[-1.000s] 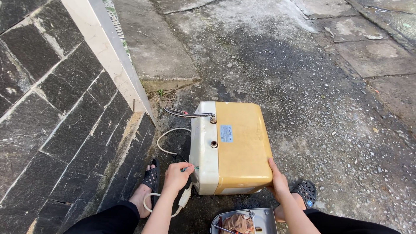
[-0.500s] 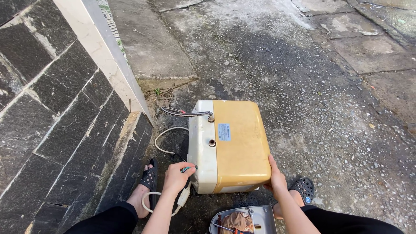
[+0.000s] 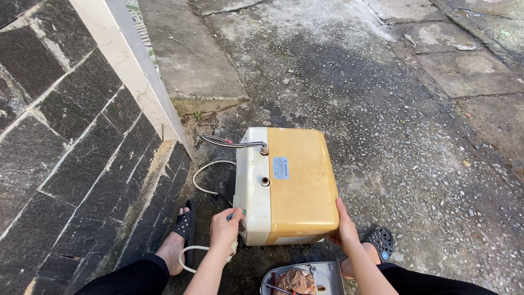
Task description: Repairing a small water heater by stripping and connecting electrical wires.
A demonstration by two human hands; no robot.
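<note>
Pressing flat on the yellow box's near right corner, the right hand has open fingers; the left hand grips a small tool at its white side.

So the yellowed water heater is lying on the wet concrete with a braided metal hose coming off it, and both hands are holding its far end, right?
Not quite. In the head view both hands hold the near end of the water heater: the left hand at its white side, the right hand at its yellowed edge. The braided metal hose is right.
</note>
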